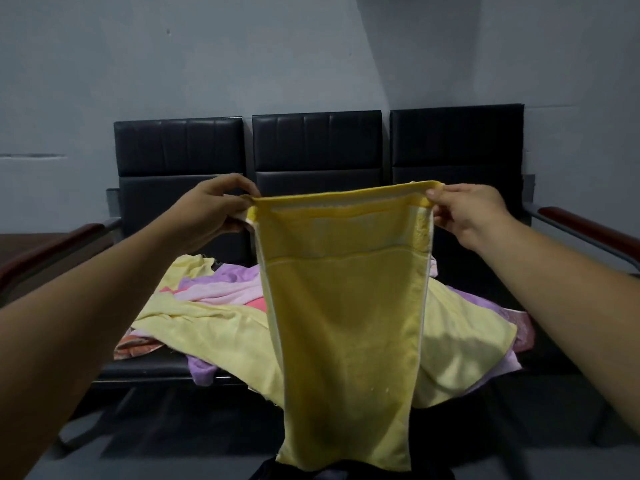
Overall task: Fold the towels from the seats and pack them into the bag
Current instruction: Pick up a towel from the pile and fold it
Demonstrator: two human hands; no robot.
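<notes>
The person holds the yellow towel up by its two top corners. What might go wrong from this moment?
1. The left grip and right grip pinch only the top corners of the yellow towel; if one slips, the towel may drop.
2. The pile of loose towels hangs over the front edge of the seats; the hanging towel might brush it and pull some off.

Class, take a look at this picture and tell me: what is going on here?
A person holds a bright yellow terry towel up by its top corners, the left hand pinching one corner and the right hand the other. It hangs down before a row of black padded seats. A heap of pale yellow, lilac and pink towels lies unfolded on the seats.
</notes>
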